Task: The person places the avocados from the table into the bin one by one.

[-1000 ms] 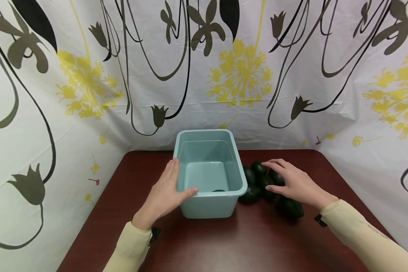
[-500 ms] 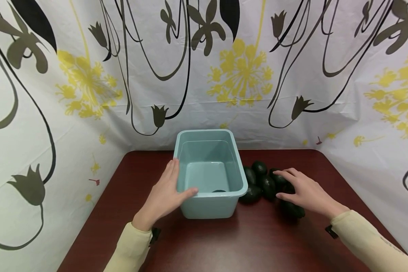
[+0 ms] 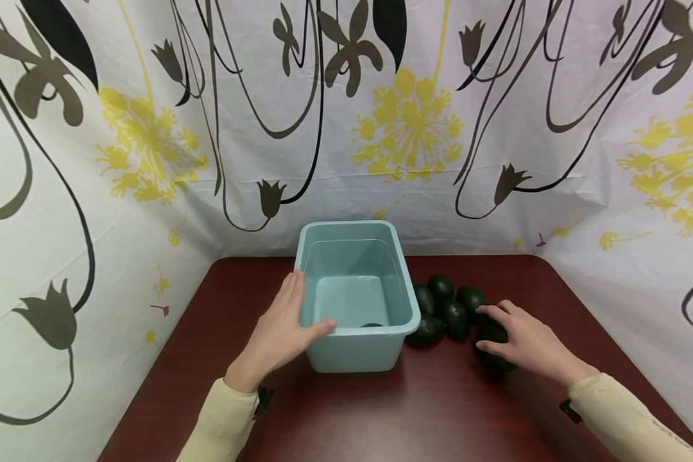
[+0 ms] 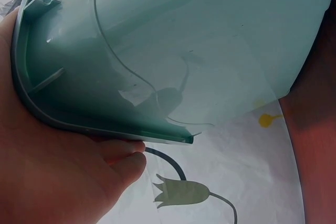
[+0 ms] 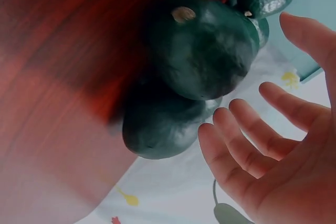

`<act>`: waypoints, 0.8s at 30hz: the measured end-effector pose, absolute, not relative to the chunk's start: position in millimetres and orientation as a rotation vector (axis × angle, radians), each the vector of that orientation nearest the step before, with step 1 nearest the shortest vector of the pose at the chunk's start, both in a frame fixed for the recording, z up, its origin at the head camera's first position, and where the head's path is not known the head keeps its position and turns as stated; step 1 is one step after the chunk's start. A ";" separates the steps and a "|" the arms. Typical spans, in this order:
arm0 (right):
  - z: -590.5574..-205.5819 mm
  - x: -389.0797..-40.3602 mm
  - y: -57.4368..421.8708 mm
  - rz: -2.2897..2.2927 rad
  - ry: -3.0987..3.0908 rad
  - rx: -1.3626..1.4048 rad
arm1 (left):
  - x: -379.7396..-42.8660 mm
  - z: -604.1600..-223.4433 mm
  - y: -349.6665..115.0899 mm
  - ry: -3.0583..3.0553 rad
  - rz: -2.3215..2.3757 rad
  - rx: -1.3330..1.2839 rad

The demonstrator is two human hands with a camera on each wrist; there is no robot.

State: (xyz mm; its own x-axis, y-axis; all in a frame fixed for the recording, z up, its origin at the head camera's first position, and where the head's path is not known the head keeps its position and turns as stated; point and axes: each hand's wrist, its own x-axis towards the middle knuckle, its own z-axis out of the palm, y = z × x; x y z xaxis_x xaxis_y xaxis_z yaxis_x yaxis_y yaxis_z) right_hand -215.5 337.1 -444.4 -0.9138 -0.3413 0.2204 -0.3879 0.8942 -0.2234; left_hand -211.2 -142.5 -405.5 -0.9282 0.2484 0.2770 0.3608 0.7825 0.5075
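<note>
A light teal plastic bin [image 3: 352, 350] stands at the middle of the table. My left hand [image 3: 280, 327] rests on its near left corner, fingers straight along the left side and thumb along the front rim. The left wrist view shows the hand [image 4: 58, 174] against the rim from outside. My right hand [image 3: 528, 343] hovers over the nearest dark green avocado [image 3: 491, 337], fingers spread and slightly bent. In the right wrist view, the fingers [image 5: 241, 153] stand beside a large avocado [image 5: 202, 48] and another avocado [image 5: 163, 121], with a gap showing.
Several more avocados [image 3: 454, 319] cluster against the bin's right side. Inside the bin, a small dark shape [image 3: 372, 324] shows behind the front rim. The dark red wooden table [image 3: 358, 417] ends at the back and sides against a white floral-print cloth [image 3: 416, 212].
My right hand has moved right and toward me, from over the middle of the avocado cluster to the nearest avocado, uncovering the others. My left hand and the bin have stayed put.
</note>
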 end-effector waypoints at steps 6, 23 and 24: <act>-452.7 -211.6 338.0 0.378 -2.896 0.523 | -210.0 -405.1 -142.5 -2.771 -0.859 -0.482; -471.3 -210.9 333.7 0.446 -2.947 0.530 | -210.3 -406.7 -142.8 -2.771 -0.859 -0.468; -472.1 -211.0 333.3 0.448 -2.947 0.529 | -210.2 -406.4 -142.6 -2.772 -0.860 -0.467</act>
State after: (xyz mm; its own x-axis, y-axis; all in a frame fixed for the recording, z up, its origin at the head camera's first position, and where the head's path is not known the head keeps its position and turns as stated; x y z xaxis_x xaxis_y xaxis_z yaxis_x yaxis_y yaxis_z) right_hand -211.0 333.3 -472.1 -0.9326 -0.3224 0.1624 -0.3561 0.8955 -0.2671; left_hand -210.2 -142.6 -406.4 -0.9297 0.2380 0.2810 0.3552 0.7807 0.5142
